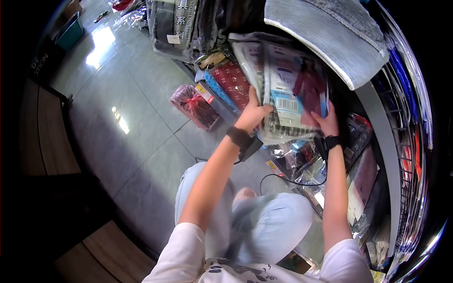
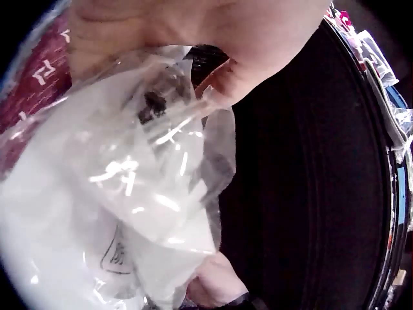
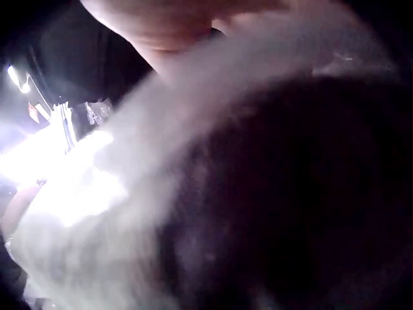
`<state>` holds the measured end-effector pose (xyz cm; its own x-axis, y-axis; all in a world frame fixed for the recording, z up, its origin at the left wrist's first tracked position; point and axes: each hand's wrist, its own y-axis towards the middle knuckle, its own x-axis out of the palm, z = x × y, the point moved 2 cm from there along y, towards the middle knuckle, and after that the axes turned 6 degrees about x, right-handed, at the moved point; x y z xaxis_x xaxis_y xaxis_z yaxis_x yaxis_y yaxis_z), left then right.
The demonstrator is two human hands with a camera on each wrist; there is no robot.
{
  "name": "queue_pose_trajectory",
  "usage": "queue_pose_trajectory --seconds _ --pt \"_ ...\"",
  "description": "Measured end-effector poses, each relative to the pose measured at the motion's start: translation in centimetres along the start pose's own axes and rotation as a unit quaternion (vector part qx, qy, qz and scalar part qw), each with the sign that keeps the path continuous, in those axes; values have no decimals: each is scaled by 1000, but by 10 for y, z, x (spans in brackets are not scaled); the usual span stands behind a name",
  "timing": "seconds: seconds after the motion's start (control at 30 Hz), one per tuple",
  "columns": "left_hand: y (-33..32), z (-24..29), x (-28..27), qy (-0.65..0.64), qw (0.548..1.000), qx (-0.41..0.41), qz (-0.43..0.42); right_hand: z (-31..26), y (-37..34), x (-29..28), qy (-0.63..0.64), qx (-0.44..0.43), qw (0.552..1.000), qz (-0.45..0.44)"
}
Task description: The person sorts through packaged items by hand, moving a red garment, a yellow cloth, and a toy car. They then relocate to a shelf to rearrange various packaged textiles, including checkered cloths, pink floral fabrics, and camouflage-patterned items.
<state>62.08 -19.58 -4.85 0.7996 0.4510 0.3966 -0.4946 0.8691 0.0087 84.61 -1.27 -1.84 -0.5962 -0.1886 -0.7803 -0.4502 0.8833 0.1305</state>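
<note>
Both hands hold a small stack of clear plastic garment packets [image 1: 283, 85], tilted up before the person. The front packet's printed card shows a figure in a maroon garment and a barcode. At its lower left edge the left hand [image 1: 255, 113] grips with the thumb over the front. The right hand [image 1: 329, 121] grips the right edge, its thumb on the printed face. Crinkled clear film [image 2: 161, 161] with a white backing fills much of the left wrist view, beneath the left hand. Motion blurs the packet [image 3: 129, 239] in the right wrist view.
A dark red patterned packet [image 1: 230, 78] lies left of the stack. A pink-wrapped bundle with a ribbon [image 1: 194, 106] sits by the price-tagged shelf edge. Grey fabric [image 1: 330, 35] overhangs the far side. A black cable [image 1: 292, 181] loops near the knees; several packets [image 1: 302, 158] lie below.
</note>
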Motion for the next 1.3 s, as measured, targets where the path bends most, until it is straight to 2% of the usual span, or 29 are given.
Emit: queue_pose_trajectory --seconds 0.03,0.17,0.27,0.37,0.4,0.43,0.47,0.5,0.53,0.57,0.6,0.63,0.67,0.73,0.8,0.83,0.9,0.93,0.97,1.0,1.03,1.07,1.1,1.13,1.17,1.23,1.3 --pt "1 1 -1 -41 999 12 1 -8 7 2 17 -37 999 3" --pt "2 3 -7 1 1000 13 13 -50 18 6 46 -147 987 -37" --pt "-2 4 -11 16 999 27 -17 -41 25 14 11 -96 993 -68" --pt "-8 17 -3 22 993 92 -67 -32 19 0 153 47 979 -129" --pt "-16 27 4 87 985 125 -80 -29 14 -4 199 94 964 -149" --pt "-24 35 12 152 971 158 -92 -17 0 -5 304 100 941 -113" --pt "-32 43 20 216 952 191 -102 -13 -12 -14 321 100 934 -120" --pt "-39 51 28 285 919 231 -147 7 -24 -22 347 179 908 -151" --pt "-46 71 39 279 919 190 -204 3 -46 -33 361 242 895 -101" --pt "-51 78 48 277 900 245 -230 32 -55 -35 436 227 859 -139" --pt "-55 85 56 275 878 299 -255 24 -77 -41 460 182 865 -81" --pt "-59 92 59 258 888 259 -280 48 -88 -46 517 224 820 -102" --pt "-63 97 62 240 895 218 -306 31 -104 -53 500 201 841 -42" --pt "-64 101 64 211 905 188 -317 11 -126 -61 542 248 801 -58" --pt "-62 103 63 198 909 164 -329 12 -141 -63 482 276 831 -35" --pt "-61 100 63 214 909 164 -319 -15 -144 -59 463 233 855 8" --pt "-51 76 64 135 932 248 -229 -6 -147 -57 437 207 874 49" --pt "-44 71 59 94 942 249 -206 0 -146 -58 422 198 882 76" --pt "-37 75 47 -1 967 125 -221 -3 -141 -61 429 198 878 80" --pt "-31 80 35 -107 968 20 -226 -6 -135 -63 436 200 874 83" --pt "-24 81 25 -199 956 -54 -211 15 -123 -70 555 209 805 6" --pt "-19 79 18 -328 925 -38 -186 35 -111 -76 651 236 718 -67" --pt "-15 76 9 -246 958 -19 -147 39 -102 -91 313 166 935 -22" --pt "-13 73 0 -163 981 3 -106 44 -90 -101 118 102 986 56" --pt "-13 69 -7 -93 993 19 -74 55 -74 -107 121 90 984 93" --pt "-7 49 -18 -65 996 36 -50 75 -46 -113 120 69 980 144" --pt "-5 41 -18 -28 998 48 -30 89 -30 -108 114 63 982 134"
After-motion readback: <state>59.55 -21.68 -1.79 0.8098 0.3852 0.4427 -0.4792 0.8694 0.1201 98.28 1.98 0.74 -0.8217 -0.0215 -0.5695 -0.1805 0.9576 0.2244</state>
